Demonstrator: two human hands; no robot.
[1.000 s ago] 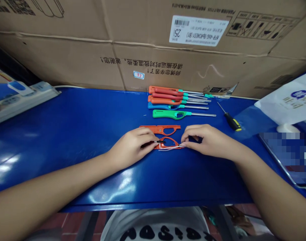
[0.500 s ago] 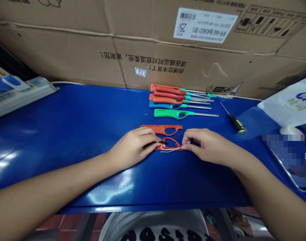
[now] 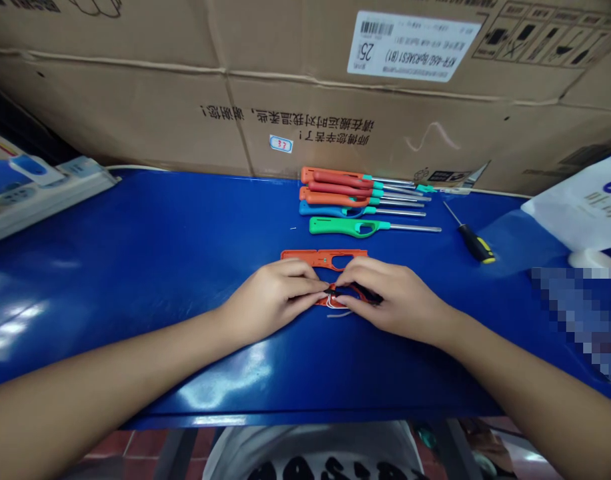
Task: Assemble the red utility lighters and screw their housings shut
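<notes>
An orange lighter casing half [image 3: 323, 302] lies on the blue table, largely hidden under my fingers. A small black part [image 3: 332, 291] with thin white wires [image 3: 330, 303] sits at its middle, and a thin pale tube [image 3: 338, 315] sticks out below. My left hand [image 3: 273, 300] is closed, its thumb and fingertips pinching at the black part's left side. From the right, the thumb and forefinger of my right hand [image 3: 398, 297] close around the same part. Just beyond lies the other orange casing half [image 3: 305, 257], inner face up.
Several assembled lighters, including a green one [image 3: 330, 226], lie behind the casing halves. A screwdriver [image 3: 475, 243] and a white plastic bag [image 3: 583, 207] are at the right. A power strip [image 3: 45, 200] stands at the left; a cardboard box [image 3: 160, 100] walls the back.
My right hand has moved left, from the casing's right end and the wire ends to the black part. My left hand has shifted slightly right, still pinching there.
</notes>
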